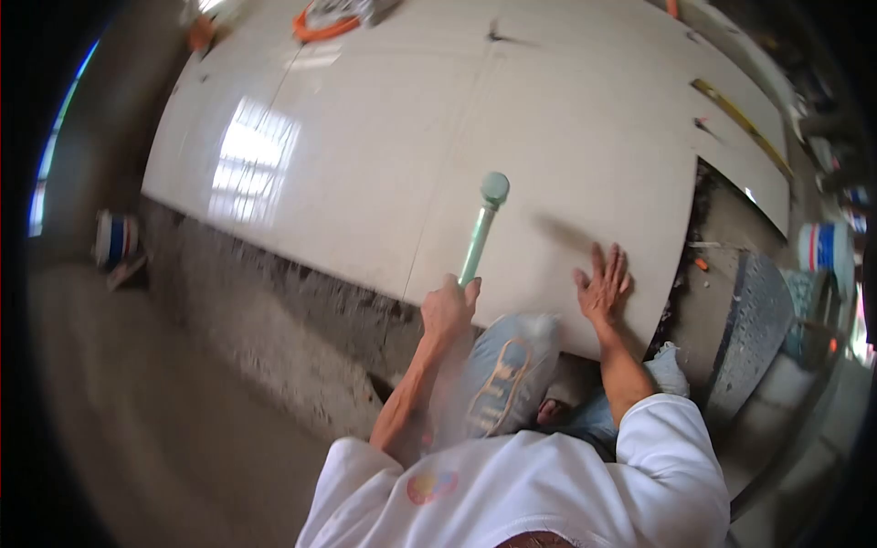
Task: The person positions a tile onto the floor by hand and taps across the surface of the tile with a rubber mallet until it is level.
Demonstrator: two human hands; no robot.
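Note:
My left hand (pixel 448 309) is wrapped round the lower end of a pale green mallet (pixel 478 239). The mallet's round head points away from me, above the large glossy cream tiles (pixel 365 164). My right hand (pixel 605 283) lies with fingers spread on the near right tile, close to its edge, and holds nothing. Between my arms are my knees in light blue trousers (pixel 539 352). Whether the mallet head touches the tile cannot be made out.
A yellow level (pixel 744 126) lies on the far right tile. Buckets (pixel 822 247) (pixel 117 239) stand at right and left. An orange-handled tool (pixel 326 29) is at the far edge. Rough mortar (pixel 301 283) borders the tiles, and a grey board (pixel 754 320) leans at right.

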